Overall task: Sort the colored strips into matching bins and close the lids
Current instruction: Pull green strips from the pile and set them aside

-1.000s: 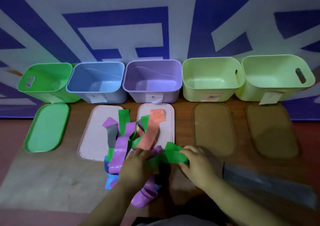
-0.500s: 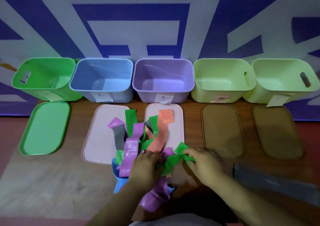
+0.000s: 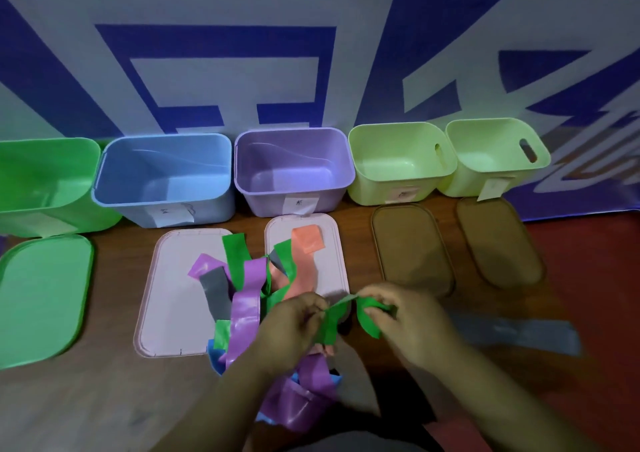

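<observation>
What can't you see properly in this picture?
Head view:
- Purple bin's label: writing too small and blurry to read.
- Green bin: its left side is cut off by the picture edge.
- Strip pile: the near part is hidden under the left hand and right hand, which pinch a green strip.
- Grey strip on the right: smeared by blur.

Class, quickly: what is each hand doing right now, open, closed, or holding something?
The left hand is closed, pinching one end of the green strip.
The right hand is closed, pinching the other end of the same strip.
</observation>
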Tool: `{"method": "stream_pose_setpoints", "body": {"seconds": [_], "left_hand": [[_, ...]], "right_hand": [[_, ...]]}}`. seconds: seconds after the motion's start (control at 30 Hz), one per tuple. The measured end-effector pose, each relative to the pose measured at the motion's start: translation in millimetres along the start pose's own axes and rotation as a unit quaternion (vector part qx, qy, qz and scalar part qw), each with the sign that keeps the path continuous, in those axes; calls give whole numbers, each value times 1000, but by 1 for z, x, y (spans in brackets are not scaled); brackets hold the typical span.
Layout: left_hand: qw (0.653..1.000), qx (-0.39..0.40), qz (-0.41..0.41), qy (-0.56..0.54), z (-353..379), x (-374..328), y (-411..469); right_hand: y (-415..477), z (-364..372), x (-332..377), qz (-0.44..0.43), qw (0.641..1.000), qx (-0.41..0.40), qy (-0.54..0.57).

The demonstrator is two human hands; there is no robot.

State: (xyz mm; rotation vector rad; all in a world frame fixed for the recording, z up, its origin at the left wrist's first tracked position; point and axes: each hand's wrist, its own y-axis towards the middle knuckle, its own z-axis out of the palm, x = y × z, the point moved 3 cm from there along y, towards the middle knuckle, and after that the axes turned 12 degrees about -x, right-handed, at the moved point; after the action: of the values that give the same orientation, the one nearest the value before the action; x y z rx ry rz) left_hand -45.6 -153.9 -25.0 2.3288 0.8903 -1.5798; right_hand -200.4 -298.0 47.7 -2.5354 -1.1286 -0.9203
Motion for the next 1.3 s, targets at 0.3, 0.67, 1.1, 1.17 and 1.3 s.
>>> {"method": "stream_pose_setpoints", "body": {"seconds": [0.3, 0.67, 1.1, 1.17, 1.3], "left_hand": [[996, -84, -34, 1, -47, -16, -12], [949, -278, -152, -3, -109, -7, -99], [892, -374, -243, 72, -195, 62, -174], [895, -357, -254, 81, -216, 84, -180], [905, -309, -269, 113, -271, 124, -200]], "right_hand": [[-8, 8, -16, 74, 986, 71, 130], [17, 45, 32, -86, 949, 276, 125], [28, 130, 134, -156, 940, 292, 82], [24, 155, 150, -134, 945, 287, 86], [12, 213, 191, -105, 950, 285, 71]]}}
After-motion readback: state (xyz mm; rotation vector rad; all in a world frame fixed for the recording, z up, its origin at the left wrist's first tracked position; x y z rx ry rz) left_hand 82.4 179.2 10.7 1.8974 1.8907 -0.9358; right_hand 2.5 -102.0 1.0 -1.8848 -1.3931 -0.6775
